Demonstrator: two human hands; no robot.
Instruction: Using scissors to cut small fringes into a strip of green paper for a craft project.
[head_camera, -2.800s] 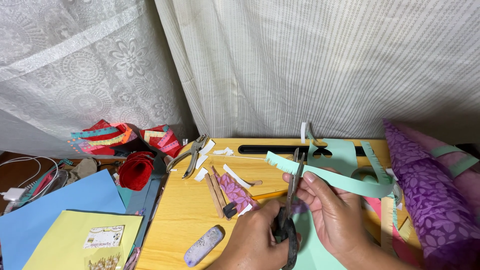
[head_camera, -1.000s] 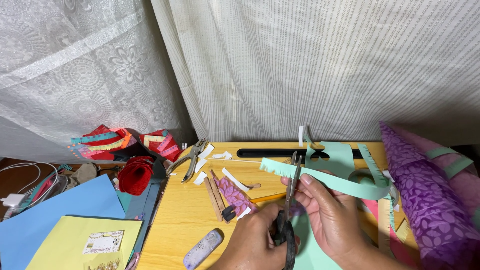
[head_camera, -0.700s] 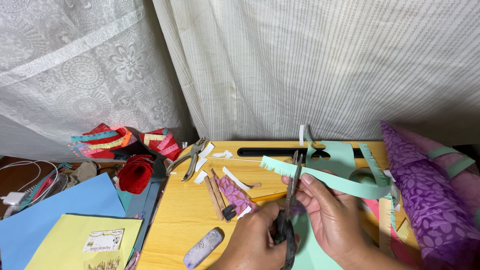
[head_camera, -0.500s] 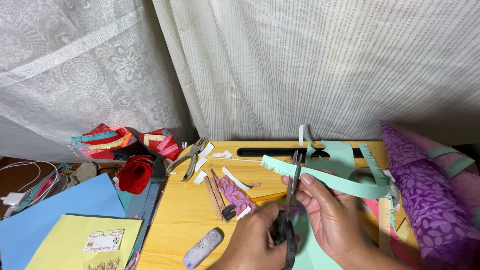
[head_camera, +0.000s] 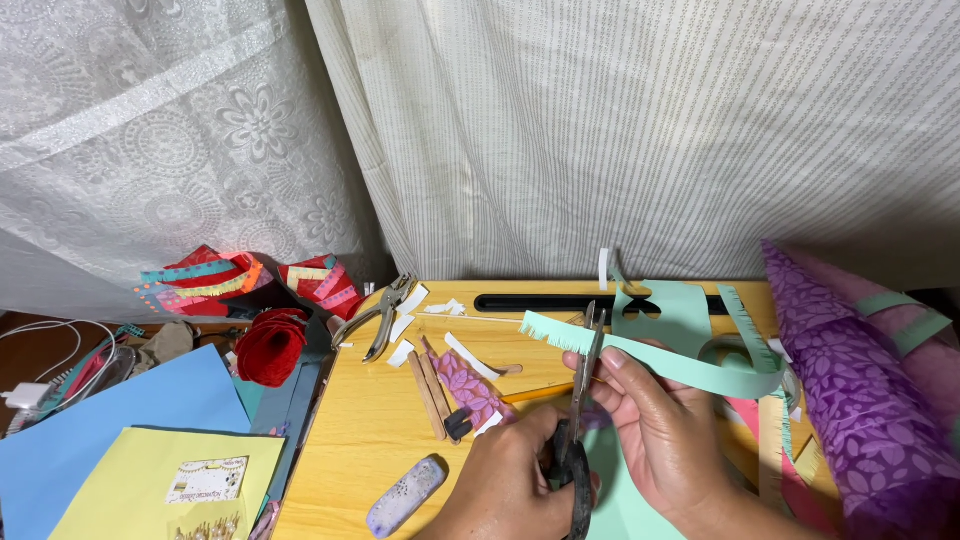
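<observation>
Head view, close, angled down over wooden table (head_camera: 380, 420).

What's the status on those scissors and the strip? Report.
Left hand grip shut on scissors. Right hand grip shut on mint paper strip, blades at its fringed edge. Nothing in the way.

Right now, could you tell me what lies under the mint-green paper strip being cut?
Under the mint-green paper strip sit the wooden table and more green paper. The right hand covers whatever lies directly below it.
</observation>
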